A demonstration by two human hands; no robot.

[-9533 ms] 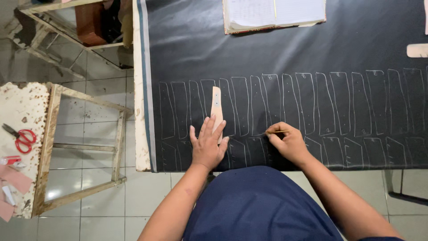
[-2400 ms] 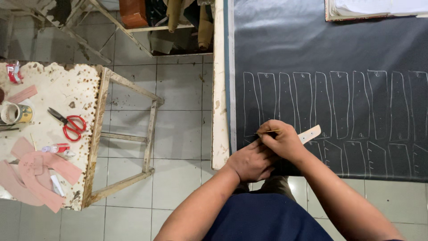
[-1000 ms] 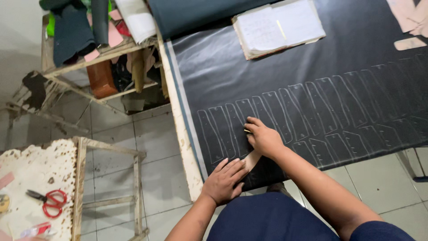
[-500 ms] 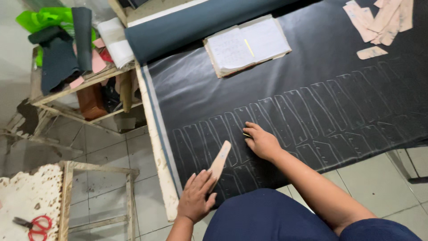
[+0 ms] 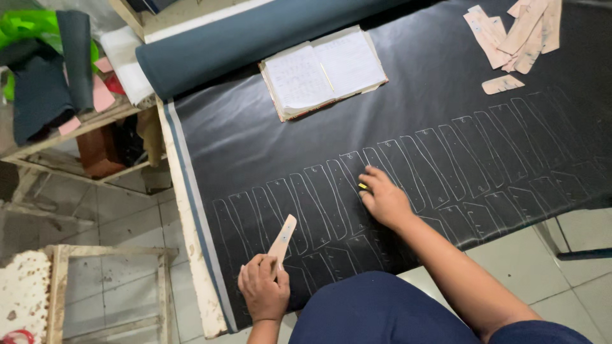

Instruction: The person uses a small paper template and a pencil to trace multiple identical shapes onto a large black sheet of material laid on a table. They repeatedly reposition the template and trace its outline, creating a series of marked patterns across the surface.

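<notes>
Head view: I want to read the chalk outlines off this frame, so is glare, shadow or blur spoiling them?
Head view: a soft sheen whitens the dark fabric near the open notebook; the chalk outlines stay legible; left hand and right hand look sharp, with no strong shadows.

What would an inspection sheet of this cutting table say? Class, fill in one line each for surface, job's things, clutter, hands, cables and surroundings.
Surface: dark sheet material over the table, rows of chalked outlines.
Job's things: narrow tan template strip; small yellow marker.
Clutter: open notebook, pile of tan templates, dark roll.
Hands: left hand holds the strip; right hand rests on the outlines with the marker.
Cables: nothing seen.
Surroundings: tiled floor, wooden frame, shelf of fabric scraps.
</notes>
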